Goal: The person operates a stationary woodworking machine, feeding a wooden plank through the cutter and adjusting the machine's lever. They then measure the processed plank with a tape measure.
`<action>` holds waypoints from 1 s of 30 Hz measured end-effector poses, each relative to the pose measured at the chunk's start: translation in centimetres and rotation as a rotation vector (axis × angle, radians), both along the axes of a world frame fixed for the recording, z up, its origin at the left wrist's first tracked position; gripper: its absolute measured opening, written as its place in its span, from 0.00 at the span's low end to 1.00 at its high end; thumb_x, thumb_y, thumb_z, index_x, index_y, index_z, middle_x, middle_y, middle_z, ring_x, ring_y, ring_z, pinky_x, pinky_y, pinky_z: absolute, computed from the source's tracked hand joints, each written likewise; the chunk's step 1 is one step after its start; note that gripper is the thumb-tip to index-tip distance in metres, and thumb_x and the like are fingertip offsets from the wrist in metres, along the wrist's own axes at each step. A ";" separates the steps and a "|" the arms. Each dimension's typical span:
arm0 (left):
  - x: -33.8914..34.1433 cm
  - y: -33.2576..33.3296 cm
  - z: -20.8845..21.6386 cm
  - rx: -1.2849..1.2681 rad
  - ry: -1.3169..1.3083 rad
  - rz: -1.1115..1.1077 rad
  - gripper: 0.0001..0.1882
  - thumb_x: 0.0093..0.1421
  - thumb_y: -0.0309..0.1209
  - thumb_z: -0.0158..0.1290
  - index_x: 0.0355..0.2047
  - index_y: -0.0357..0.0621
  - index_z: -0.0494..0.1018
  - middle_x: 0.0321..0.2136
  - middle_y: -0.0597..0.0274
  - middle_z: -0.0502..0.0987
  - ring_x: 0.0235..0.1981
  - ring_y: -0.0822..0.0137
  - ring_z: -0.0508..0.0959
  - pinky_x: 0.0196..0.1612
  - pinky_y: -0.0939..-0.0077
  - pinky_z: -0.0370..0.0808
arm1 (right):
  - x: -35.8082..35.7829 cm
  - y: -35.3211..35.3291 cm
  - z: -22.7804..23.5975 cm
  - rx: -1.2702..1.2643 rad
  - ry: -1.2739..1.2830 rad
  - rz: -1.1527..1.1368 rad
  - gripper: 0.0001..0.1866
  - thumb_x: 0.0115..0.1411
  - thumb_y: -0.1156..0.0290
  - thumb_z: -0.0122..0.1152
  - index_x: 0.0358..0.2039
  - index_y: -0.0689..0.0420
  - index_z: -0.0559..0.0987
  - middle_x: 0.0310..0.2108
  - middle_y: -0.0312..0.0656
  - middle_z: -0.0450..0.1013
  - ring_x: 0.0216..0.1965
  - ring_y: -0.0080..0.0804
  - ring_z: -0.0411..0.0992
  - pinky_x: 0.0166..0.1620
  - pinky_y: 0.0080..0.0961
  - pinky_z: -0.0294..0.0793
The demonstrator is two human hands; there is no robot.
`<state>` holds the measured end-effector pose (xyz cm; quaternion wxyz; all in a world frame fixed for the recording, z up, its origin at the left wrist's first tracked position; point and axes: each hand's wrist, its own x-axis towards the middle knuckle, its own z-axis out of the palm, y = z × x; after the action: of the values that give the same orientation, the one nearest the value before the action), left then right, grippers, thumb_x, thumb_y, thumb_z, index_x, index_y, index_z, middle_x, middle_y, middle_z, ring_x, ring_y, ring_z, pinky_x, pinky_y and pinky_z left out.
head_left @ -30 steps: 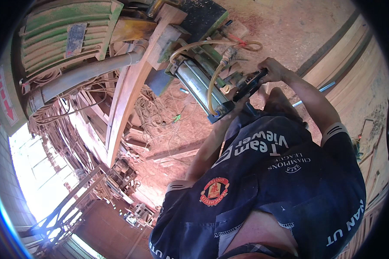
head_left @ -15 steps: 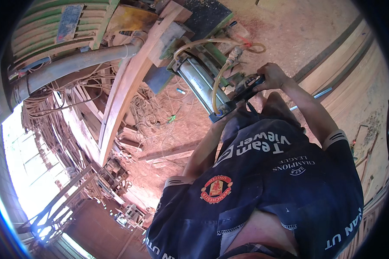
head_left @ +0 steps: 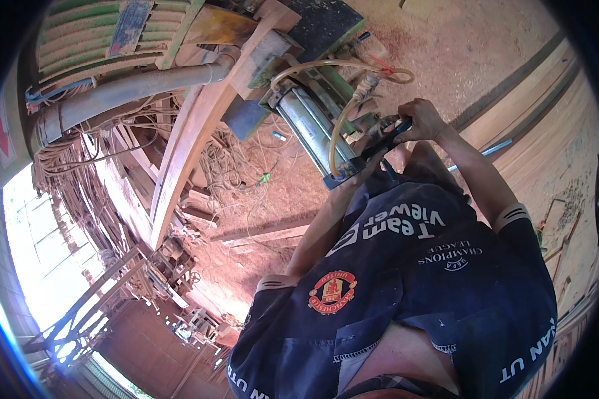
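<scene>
My right hand (head_left: 419,120) is closed around the end of a black bar-like handle (head_left: 394,135) beside a machine. This handle reaches down toward the near end of a silver pneumatic cylinder (head_left: 311,126) with tie rods and dark end caps. My left forearm (head_left: 323,229) runs up to that same end cap. The left hand lies there, mostly hidden by the cylinder and shirt, so its fingers cannot be made out. A yellowish air hose (head_left: 336,143) loops from the cylinder to a fitting near the handle. Beyond the cylinder, a long wooden beam (head_left: 203,130) lies against the machine.
A grey duct pipe (head_left: 133,93) crosses the upper left below a green slatted panel (head_left: 93,40). Tangled cords (head_left: 223,163) and scrap wood lie on the dusty floor. Long planks (head_left: 526,126) are stacked at my right, with a blue-and-silver rod (head_left: 489,149) near my forearm.
The whole view has shifted slightly, with the machine and beam appearing a little further right. My right hand stays on the handle, its fingers slightly shifted.
</scene>
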<state>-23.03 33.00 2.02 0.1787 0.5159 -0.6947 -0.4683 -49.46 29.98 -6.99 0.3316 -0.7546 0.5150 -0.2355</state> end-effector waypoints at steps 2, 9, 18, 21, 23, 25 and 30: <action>-0.2 -0.3 0.3 0.185 -0.055 -0.009 0.21 0.62 0.37 0.65 0.51 0.40 0.77 0.35 0.53 0.83 0.34 0.61 0.84 0.37 0.68 0.79 | -0.1 0.0 -0.2 -0.007 -0.014 0.004 0.39 0.37 0.27 0.72 0.22 0.56 0.77 0.19 0.46 0.74 0.26 0.54 0.77 0.31 0.46 0.73; 0.0 -0.4 -1.6 0.135 -0.116 -0.058 0.21 0.61 0.38 0.65 0.51 0.41 0.78 0.37 0.53 0.84 0.38 0.61 0.85 0.43 0.68 0.79 | -0.4 -0.1 -0.4 -0.003 -0.057 0.021 0.39 0.37 0.28 0.72 0.25 0.56 0.77 0.22 0.47 0.74 0.27 0.54 0.76 0.32 0.46 0.72; -0.4 -0.2 -1.6 0.042 -0.134 -0.021 0.20 0.59 0.38 0.67 0.46 0.40 0.79 0.32 0.51 0.83 0.33 0.60 0.84 0.37 0.67 0.79 | -0.8 -0.1 -0.3 0.043 -0.076 0.042 0.37 0.38 0.30 0.73 0.25 0.56 0.76 0.23 0.46 0.74 0.29 0.55 0.76 0.35 0.46 0.72; -0.5 -0.4 -0.8 0.077 -0.182 -0.021 0.21 0.59 0.40 0.67 0.48 0.41 0.79 0.31 0.51 0.84 0.32 0.59 0.84 0.37 0.67 0.79 | -1.4 -0.3 -1.4 0.045 -0.149 0.038 0.37 0.39 0.31 0.73 0.25 0.57 0.76 0.23 0.46 0.74 0.29 0.55 0.75 0.34 0.44 0.71; -0.5 -0.3 -0.6 0.052 -0.172 -0.016 0.21 0.59 0.40 0.67 0.47 0.41 0.79 0.29 0.52 0.83 0.30 0.60 0.84 0.35 0.68 0.79 | -2.1 -0.5 -2.3 0.073 -0.207 0.039 0.37 0.40 0.32 0.73 0.25 0.57 0.75 0.22 0.47 0.73 0.28 0.55 0.74 0.32 0.44 0.70; -0.6 -0.1 -0.8 -0.005 -0.136 -0.014 0.21 0.59 0.40 0.67 0.47 0.41 0.79 0.28 0.53 0.83 0.28 0.60 0.84 0.33 0.68 0.78 | -2.8 -0.8 -3.2 0.158 -0.237 0.048 0.38 0.40 0.31 0.73 0.24 0.58 0.74 0.21 0.48 0.72 0.26 0.55 0.74 0.31 0.43 0.69; -0.4 0.3 -1.8 -0.092 -0.018 0.030 0.19 0.60 0.39 0.67 0.46 0.41 0.79 0.26 0.55 0.82 0.26 0.62 0.83 0.31 0.68 0.77 | -3.4 -1.1 -5.1 0.196 -0.289 0.093 0.40 0.39 0.30 0.73 0.21 0.60 0.73 0.18 0.51 0.68 0.23 0.56 0.72 0.28 0.42 0.66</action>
<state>-23.41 33.30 0.21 0.2027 0.5218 -0.7092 -0.4285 -52.88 28.91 -12.10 0.4847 -0.6999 0.4471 -0.2745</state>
